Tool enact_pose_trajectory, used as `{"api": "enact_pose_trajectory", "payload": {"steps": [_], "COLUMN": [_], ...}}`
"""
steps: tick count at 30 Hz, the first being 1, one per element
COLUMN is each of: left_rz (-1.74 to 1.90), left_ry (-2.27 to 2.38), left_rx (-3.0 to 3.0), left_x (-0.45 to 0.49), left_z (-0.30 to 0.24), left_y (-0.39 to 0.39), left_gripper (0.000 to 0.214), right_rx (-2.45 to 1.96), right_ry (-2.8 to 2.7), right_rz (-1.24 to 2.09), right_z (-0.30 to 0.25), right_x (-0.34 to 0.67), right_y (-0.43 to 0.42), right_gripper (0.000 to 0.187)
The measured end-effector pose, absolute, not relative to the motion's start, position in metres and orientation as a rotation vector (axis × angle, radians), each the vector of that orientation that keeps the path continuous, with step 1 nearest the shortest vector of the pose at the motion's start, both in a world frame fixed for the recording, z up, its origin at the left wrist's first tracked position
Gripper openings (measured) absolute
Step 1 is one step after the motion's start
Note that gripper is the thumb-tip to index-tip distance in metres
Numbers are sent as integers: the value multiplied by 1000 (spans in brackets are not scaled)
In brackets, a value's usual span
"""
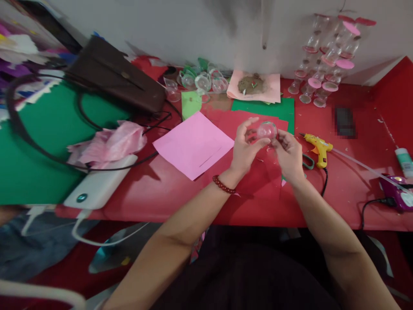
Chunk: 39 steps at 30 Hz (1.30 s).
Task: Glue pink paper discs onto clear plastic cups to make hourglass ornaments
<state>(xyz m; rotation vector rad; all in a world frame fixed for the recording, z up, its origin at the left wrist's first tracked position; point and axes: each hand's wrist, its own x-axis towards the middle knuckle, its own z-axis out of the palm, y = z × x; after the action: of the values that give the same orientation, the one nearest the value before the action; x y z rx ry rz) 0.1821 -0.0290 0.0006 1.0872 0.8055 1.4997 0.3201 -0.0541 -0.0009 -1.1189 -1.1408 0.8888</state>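
Hovering above the red worktop [351, 185], just right of the frame's centre, a clear round piece [267, 130] is being held by both hands. The left hand [245, 146] is holding its grip clamped on the piece's left side, while the right hand [290, 153] is pinching the right side between thumb and fingers. A beaded bracelet [223, 185] is circling the left wrist. Red paper [226, 119] is lying below the hands, partly covering a green sheet [288, 113]. Left of them, a pink sheet [190, 146] is lying at an angle; to the right, a yellow glue gun [320, 148] is lying near a green looped handle [309, 162]. Farther out, clear plastic pieces [203, 82] are clustering at upper centre, tiered clear cups with pink discs [325, 60] are filling the upper right, and a dark brown bag [118, 77] is lying at upper left.
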Motion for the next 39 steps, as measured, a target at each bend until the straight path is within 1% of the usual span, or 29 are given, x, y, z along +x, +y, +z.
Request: {"api": "enact_pose_trajectory", "payload": {"steps": [3, 5, 9, 10, 13, 17, 23, 30, 33, 39], "left_rz": [1457, 1341, 1150, 1135, 1139, 1171, 1147, 1104, 1106, 1105], "left_ry": [730, 720, 714, 710, 701, 686, 678, 622, 596, 603], "left_rx": [871, 719, 635, 649, 692, 671, 616, 692, 699, 696], "left_x": [179, 176, 171, 171, 172, 173, 173, 170, 170, 172], "left_z": [6, 9, 15, 17, 20, 22, 19, 20, 22, 21], "left_y": [-26, -23, -22, -22, -25, -25, -22, -22, -24, -26], "left_gripper": [67, 65, 54, 55, 61, 57, 47, 37, 39, 39], "right_rx": [-1066, -1056, -1070, -1077, -1101, -1095, -1158, -1078, -1087, -1089], "right_ry": [-1007, -952, -914, -914, -921, -871, -853, -985, -994, -1026], "right_rz": [1056, 1121, 1108, 1100, 1095, 1141, 1144, 1094, 1075, 1077], "right_z": [-1, -2, -4, -4, -2, 1, 2, 10, 14, 17], "right_x": [325, 328, 328, 327, 325, 326, 330, 319, 318, 317], "right_y": [-50, -48, -45, -45, -46, -48, -47, -54, -56, -58], "right_gripper": [28, 29, 29, 28, 25, 23, 39, 52, 52, 46]}}
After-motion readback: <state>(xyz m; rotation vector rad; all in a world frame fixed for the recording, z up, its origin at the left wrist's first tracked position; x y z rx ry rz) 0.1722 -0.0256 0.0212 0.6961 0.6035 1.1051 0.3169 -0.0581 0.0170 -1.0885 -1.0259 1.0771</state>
